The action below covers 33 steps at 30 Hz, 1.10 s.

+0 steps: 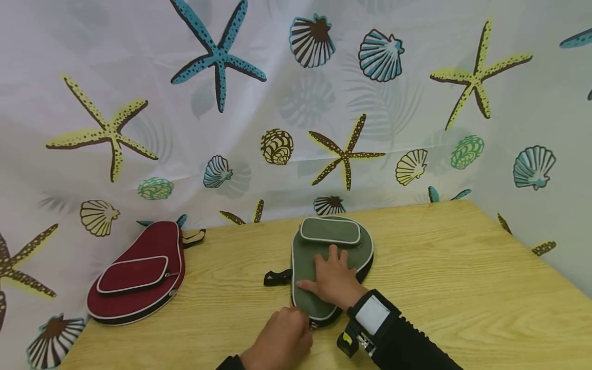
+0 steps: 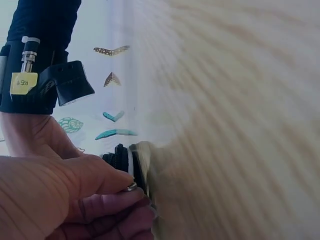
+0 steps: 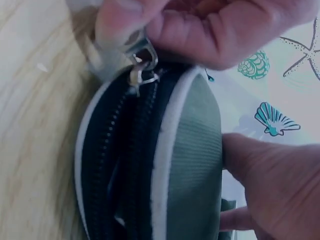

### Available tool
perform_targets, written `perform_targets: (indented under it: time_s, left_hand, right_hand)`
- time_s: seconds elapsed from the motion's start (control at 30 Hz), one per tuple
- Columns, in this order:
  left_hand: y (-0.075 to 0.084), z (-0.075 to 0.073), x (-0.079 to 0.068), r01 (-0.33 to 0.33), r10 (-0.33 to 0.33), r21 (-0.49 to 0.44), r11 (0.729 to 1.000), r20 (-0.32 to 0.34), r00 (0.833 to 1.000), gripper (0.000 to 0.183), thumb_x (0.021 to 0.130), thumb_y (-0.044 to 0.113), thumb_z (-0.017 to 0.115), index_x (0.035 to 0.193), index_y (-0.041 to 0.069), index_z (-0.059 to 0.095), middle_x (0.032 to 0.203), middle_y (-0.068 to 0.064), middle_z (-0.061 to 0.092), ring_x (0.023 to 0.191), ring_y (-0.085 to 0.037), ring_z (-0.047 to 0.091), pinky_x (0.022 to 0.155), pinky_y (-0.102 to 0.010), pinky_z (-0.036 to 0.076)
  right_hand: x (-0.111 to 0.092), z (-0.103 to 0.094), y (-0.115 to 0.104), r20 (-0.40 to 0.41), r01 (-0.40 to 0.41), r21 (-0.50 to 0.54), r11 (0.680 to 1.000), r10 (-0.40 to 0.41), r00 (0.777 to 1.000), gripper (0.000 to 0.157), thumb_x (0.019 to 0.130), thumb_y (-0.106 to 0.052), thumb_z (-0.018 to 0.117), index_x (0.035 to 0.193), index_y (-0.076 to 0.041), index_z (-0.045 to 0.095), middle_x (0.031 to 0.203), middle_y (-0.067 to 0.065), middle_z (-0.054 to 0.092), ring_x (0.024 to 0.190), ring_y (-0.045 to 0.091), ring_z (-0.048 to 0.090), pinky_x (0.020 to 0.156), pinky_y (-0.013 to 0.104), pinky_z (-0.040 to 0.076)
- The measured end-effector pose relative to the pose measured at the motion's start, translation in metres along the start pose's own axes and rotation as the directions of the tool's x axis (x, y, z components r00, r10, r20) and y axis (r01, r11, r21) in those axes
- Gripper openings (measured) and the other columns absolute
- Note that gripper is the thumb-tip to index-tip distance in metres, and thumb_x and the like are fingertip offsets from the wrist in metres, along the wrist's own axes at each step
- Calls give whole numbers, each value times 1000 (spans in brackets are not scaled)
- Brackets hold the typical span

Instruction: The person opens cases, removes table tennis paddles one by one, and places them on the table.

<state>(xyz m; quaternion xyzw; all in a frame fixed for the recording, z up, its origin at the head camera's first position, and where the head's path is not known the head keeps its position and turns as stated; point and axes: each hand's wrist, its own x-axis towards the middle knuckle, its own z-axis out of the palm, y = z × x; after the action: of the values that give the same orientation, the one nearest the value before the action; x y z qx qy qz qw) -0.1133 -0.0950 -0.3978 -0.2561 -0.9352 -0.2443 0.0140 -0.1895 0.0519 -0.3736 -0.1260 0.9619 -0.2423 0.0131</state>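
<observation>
A green paddle case (image 1: 302,262) with white piping lies on the table, its small pocket at the far end and a black strap on its left. My right hand (image 1: 335,280) rests on top of it, fingers spread. At the case's near edge, my left hand (image 1: 284,334) pinches a metal zipper pull (image 3: 142,52) between thumb and fingers, as the right wrist view shows close up. Behind that pull the black zipper (image 3: 125,135) gapes, with a dark inside. In the left wrist view, the pull shows as a small metal ring at my left fingertips.
On the left of the wooden table (image 1: 462,267) lies a dark red paddle case (image 1: 152,241) with a pocket and black strap, against the cloth. A white curtain (image 1: 259,103) printed with starfish and shells hangs behind the table and along its sides.
</observation>
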Motion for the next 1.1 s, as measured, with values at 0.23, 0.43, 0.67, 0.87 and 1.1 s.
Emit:
perform_targets:
  time_s: [0.23, 0.43, 0.67, 0.87, 1.1]
  left_hand:
    - [7, 3, 3, 33, -27, -73, 997, 86, 996, 42, 83, -4, 62, 54, 17, 42, 50, 13, 29, 44, -2, 27, 45, -19, 25]
    - [11, 2, 4, 52, -42, -100, 994, 101, 994, 40, 83, -4, 64, 55, 16, 45, 50, 15, 31, 44, 0, 28, 45, -18, 26]
    - [5, 0, 3, 101, -86, -150, 984, 105, 991, 35, 82, -4, 64, 56, 15, 50, 51, 14, 36, 45, -1, 32, 45, -19, 27]
    - [-1, -4, 4, 123, -102, -205, 971, 112, 989, 34, 83, -5, 64, 58, 14, 52, 56, 11, 41, 49, -2, 36, 48, -19, 30]
    - [-9, -7, 5, 131, -120, -195, 972, 69, 990, 33, 82, -6, 63, 58, 13, 52, 58, 11, 39, 50, -2, 35, 53, -22, 33]
  right_hand:
    - [-2, -8, 10, 57, 125, 22, 992, -126, 990, 71, 89, -46, 75, 138, 2, 55, 147, 35, 30, 131, 53, 32, 94, 69, 42]
    - [0, -9, 16, 74, 206, 41, 978, -208, 975, 71, 89, -44, 76, 138, 3, 55, 145, 34, 33, 131, 51, 34, 96, 64, 43]
    - [3, -11, 20, 94, 263, 28, 964, -265, 960, 68, 89, -42, 77, 138, 1, 56, 138, 30, 38, 129, 48, 36, 99, 61, 42]
    - [2, -14, 24, 102, 279, 37, 960, -281, 954, 69, 89, -41, 77, 139, 0, 55, 137, 29, 38, 130, 48, 36, 98, 61, 42]
    - [1, -18, 26, 110, 279, 44, 959, -282, 953, 69, 89, -42, 77, 140, 0, 54, 136, 29, 38, 130, 49, 36, 97, 62, 42]
